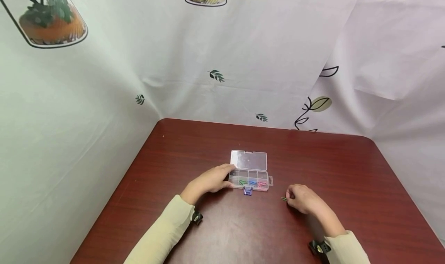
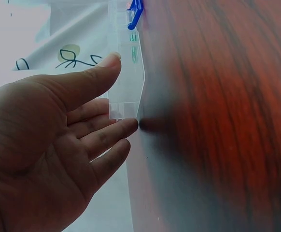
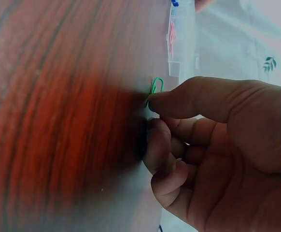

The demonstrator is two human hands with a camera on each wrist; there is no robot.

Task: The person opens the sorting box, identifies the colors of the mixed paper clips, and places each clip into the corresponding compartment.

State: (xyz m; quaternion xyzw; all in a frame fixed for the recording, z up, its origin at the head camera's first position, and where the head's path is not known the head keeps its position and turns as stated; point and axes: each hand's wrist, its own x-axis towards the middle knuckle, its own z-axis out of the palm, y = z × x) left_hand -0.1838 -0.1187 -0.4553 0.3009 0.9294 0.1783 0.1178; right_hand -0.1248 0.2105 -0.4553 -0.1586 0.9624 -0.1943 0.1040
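A clear plastic compartment box (image 1: 243, 179) sits on the table with its lid (image 1: 248, 160) raised back. Green paper clips (image 1: 242, 182), blue paper clips (image 1: 252, 183) and pink paper clips (image 1: 262, 184) lie in separate front compartments. My left hand (image 1: 213, 179) holds the box's left end, thumb at the front and fingers toward the back; the left wrist view shows this hand (image 2: 58, 130) near the box's end wall. To the box's right, my right hand (image 1: 302, 198) pinches a green paper clip (image 3: 158, 84) between thumb and forefinger, close to the tabletop.
A blue latch (image 1: 247, 191) hangs at the box's front, and a hanging tab (image 1: 270, 180) sticks out on its right. The dark red wooden table (image 1: 194, 140) has rounded far corners. White printed cloth (image 1: 243, 55) stands behind it and at both sides.
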